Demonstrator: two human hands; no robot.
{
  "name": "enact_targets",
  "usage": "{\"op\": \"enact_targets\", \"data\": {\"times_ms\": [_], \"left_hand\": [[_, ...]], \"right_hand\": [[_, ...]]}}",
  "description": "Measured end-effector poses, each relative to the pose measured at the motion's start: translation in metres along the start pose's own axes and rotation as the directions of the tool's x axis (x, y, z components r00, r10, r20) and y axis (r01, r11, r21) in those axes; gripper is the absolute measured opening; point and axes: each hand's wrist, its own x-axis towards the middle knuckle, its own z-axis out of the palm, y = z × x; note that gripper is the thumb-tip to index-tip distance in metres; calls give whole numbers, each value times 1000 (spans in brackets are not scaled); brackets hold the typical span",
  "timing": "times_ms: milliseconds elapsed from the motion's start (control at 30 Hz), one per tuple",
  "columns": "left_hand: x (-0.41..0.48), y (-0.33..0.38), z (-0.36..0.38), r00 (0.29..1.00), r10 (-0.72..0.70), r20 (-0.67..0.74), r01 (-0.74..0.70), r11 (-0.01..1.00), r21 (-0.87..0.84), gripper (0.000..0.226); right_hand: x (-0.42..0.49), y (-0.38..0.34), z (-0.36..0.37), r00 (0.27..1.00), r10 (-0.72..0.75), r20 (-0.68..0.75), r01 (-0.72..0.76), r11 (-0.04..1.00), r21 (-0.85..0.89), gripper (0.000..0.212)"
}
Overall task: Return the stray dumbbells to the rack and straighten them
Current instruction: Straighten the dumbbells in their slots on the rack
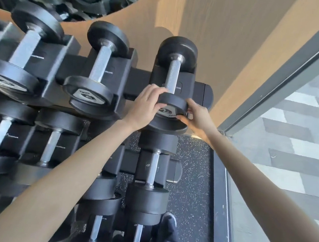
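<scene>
nearest me, by my shoe (169, 220), the lower dumbbells (147, 198) sat in the rack (202, 94). above them both my hands were clamped on the near head of the end dumbbell (172, 78), which lay in the last cradle at the top tier's right end. my left hand (146, 106) curled over the head's left rim and my right hand (198, 117) cupped its right. its long axis ran away from me toward the wall (210, 19), so i judged a small twist would square it.

Rightmost dumbbell (173, 74) on rack (201, 93) top tier — second dumbbell (100, 64) left of it — wall (210, 19) behind.
</scene>
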Motion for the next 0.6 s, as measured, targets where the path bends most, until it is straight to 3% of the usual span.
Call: {"op": "enact_targets", "data": {"times_ms": [167, 333, 467, 600], "left_hand": [[-19, -7, 8, 963, -255, -93, 234, 954, -188, 37], [-31, 3, 25, 862, -482, -157, 413, 848, -334, 46], [-35, 1, 24, 818, -535, -213, 482, 839, -253, 44], [-37, 0, 11, 885, -458, -81, 451, 888, -89, 46]], "right_hand": [[-4, -8, -3, 997, -76, -28, 77, 997, 17, 39], [-9, -16, -11, 998, -52, -26, 52, 999, 11, 52], [-10, -29, -12, 998, -67, 12, 67, 995, -69, 54], [-11, -35, -17, 1000, 5, 13, -4, 994, -110, 53]]}}
